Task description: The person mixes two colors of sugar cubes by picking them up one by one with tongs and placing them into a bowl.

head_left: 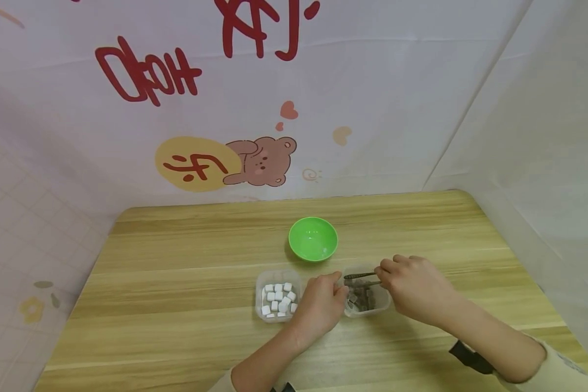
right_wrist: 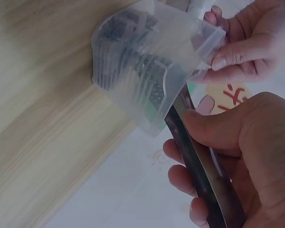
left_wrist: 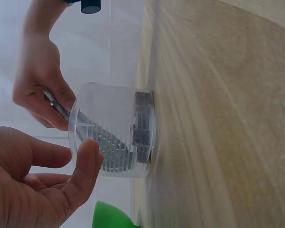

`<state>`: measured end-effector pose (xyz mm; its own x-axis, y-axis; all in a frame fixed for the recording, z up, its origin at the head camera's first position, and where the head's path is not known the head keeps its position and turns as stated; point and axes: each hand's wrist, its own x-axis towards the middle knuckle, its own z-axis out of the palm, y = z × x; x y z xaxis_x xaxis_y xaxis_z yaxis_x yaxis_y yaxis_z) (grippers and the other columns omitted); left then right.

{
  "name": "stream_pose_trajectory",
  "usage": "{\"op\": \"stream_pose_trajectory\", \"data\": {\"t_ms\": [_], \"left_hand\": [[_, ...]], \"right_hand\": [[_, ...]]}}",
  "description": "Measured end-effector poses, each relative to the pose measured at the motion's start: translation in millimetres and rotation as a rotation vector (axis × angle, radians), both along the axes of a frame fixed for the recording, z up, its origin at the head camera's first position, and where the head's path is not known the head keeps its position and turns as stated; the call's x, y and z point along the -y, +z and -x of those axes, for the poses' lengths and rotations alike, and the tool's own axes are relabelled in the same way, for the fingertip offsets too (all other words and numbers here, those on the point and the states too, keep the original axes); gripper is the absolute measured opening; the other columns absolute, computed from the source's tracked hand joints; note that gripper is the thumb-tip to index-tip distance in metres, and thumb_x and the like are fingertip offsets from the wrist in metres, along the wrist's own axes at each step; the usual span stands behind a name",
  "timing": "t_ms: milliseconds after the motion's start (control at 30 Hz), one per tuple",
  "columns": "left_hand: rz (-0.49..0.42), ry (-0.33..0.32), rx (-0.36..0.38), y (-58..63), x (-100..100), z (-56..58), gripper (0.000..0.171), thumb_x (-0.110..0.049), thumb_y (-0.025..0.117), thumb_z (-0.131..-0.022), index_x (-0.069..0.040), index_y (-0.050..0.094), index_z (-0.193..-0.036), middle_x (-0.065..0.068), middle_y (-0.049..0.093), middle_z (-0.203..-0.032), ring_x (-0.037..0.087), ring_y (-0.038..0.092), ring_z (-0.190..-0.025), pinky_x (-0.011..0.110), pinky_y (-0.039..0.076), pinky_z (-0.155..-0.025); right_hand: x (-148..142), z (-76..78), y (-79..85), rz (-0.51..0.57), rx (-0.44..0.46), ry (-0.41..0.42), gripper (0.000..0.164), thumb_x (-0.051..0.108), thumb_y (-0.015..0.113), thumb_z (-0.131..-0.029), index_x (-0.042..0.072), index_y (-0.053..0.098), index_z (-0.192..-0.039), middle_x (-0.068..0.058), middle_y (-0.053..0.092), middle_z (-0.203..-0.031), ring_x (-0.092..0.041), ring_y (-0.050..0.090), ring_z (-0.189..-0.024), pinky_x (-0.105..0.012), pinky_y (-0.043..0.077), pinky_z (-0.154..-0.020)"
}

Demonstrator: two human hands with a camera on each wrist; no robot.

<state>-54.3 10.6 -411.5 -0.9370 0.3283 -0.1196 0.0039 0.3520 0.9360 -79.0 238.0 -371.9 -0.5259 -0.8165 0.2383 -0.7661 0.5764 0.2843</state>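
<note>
My right hand (head_left: 416,286) grips dark metal tongs (right_wrist: 199,166), thumb on one side and fingers on the other. Their perforated ends reach down into a clear plastic container (left_wrist: 102,95). At the bottom of that container lie several dark cubes (left_wrist: 142,135); whether the tongs hold one is unclear. With thumb and fingers, my left hand (head_left: 318,307) pinches the container's rim on its left side. Just left of this hand stands a second clear container (head_left: 259,294) with several white cubes (head_left: 279,295) in it.
A green bowl (head_left: 313,237) sits behind and between the two containers on the wood-grain table (head_left: 186,305). White printed cloth walls (head_left: 382,92) rise at the table's back and sides.
</note>
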Motion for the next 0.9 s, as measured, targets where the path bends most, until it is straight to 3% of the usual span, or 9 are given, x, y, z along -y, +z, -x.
{"op": "stream_pose_trajectory", "data": {"t_ms": [133, 300, 367, 467, 533, 567, 733, 833, 900], "left_hand": [[-0.010, 0.001, 0.004, 0.4, 0.1, -0.9, 0.047, -0.006, 0.057, -0.105, 0.015, 0.049, -0.146, -0.007, 0.039, -0.055, 0.005, 0.031, -0.040, 0.020, 0.026, -0.039], [-0.017, -0.002, 0.002, 0.4, 0.4, -0.8, 0.047, -0.005, 0.057, -0.105, 0.015, 0.049, -0.146, -0.008, 0.038, -0.055, 0.005, 0.031, -0.040, 0.019, 0.025, -0.039], [-0.016, 0.000, 0.002, 0.6, 0.3, -0.7, 0.047, -0.005, 0.057, -0.105, 0.015, 0.049, -0.146, -0.007, 0.038, -0.055, 0.005, 0.031, -0.040, 0.019, 0.025, -0.039], [-0.013, 0.001, 0.006, 1.1, 0.6, -0.5, 0.046, -0.005, 0.057, -0.105, 0.015, 0.049, -0.145, -0.007, 0.039, -0.055, 0.005, 0.032, -0.041, 0.018, 0.026, -0.039], [-0.009, -0.002, -0.002, 1.1, 1.0, 0.0, 0.041, -0.005, 0.058, -0.104, 0.015, 0.055, -0.140, -0.007, 0.039, -0.055, 0.005, 0.032, -0.041, 0.018, 0.026, -0.040], [-0.008, -0.002, -0.006, 1.1, 1.2, 0.3, 0.038, -0.005, 0.058, -0.104, 0.015, 0.057, -0.137, -0.007, 0.039, -0.056, 0.005, 0.033, -0.042, 0.018, 0.027, -0.040], [0.001, -0.008, -0.021, 1.2, 1.7, 0.9, 0.028, -0.004, 0.058, -0.104, 0.014, 0.064, -0.125, -0.007, 0.038, -0.056, 0.005, 0.033, -0.043, 0.018, 0.027, -0.041], [0.003, -0.009, -0.004, 2.0, 1.7, 0.5, 0.038, -0.004, 0.057, -0.104, 0.015, 0.058, -0.137, -0.007, 0.038, -0.055, 0.005, 0.032, -0.041, 0.018, 0.026, -0.039], [0.009, -0.007, 0.005, 2.7, 1.5, 0.0, 0.043, -0.005, 0.057, -0.104, 0.015, 0.053, -0.143, -0.007, 0.038, -0.054, 0.004, 0.031, -0.041, 0.018, 0.026, -0.039]], "right_hand": [[-8.6, -0.6, -2.3, 0.094, 0.019, -0.012, 0.025, 0.007, 0.089, -0.070, 0.002, 0.074, -0.090, -0.004, 0.068, -0.081, -0.018, 0.061, -0.064, -0.030, 0.054, -0.055], [-22.2, -2.6, -5.9, 0.209, 0.033, -0.032, 0.023, 0.007, 0.081, -0.074, 0.002, 0.077, -0.096, -0.004, 0.072, -0.086, -0.020, 0.066, -0.068, -0.034, 0.057, -0.057], [-27.1, -3.4, -6.4, 0.245, 0.032, -0.037, 0.015, 0.013, 0.071, -0.089, 0.003, 0.077, -0.098, -0.004, 0.072, -0.088, -0.020, 0.067, -0.070, -0.035, 0.057, -0.055], [-31.7, -4.1, -4.8, 0.289, 0.028, -0.037, 0.040, 0.028, 0.047, -0.108, 0.004, 0.079, -0.099, -0.004, 0.074, -0.089, -0.021, 0.070, -0.072, -0.035, 0.057, -0.054], [-32.7, -4.4, -1.8, 0.309, 0.022, -0.036, 0.061, 0.036, 0.030, -0.114, 0.004, 0.079, -0.099, -0.005, 0.075, -0.090, -0.022, 0.071, -0.072, -0.035, 0.057, -0.053], [-32.6, -4.5, -0.1, 0.317, 0.019, -0.038, 0.064, 0.038, 0.027, -0.114, 0.004, 0.079, -0.099, -0.005, 0.075, -0.090, -0.022, 0.072, -0.073, -0.036, 0.057, -0.052], [-30.1, -1.9, 8.6, 0.370, 0.002, -0.049, 0.061, 0.041, 0.032, -0.114, 0.004, 0.079, -0.100, -0.005, 0.075, -0.092, -0.023, 0.073, -0.074, -0.038, 0.056, -0.051], [-27.0, 2.5, 12.2, 0.398, 0.002, -0.052, 0.057, 0.042, 0.037, -0.113, 0.005, 0.079, -0.102, -0.004, 0.075, -0.094, -0.022, 0.073, -0.073, -0.038, 0.055, -0.050], [-23.9, 6.8, 14.0, 0.409, 0.017, -0.050, 0.045, 0.037, 0.047, -0.110, 0.005, 0.079, -0.104, -0.004, 0.075, -0.096, -0.022, 0.073, -0.075, -0.039, 0.055, -0.051]]}}
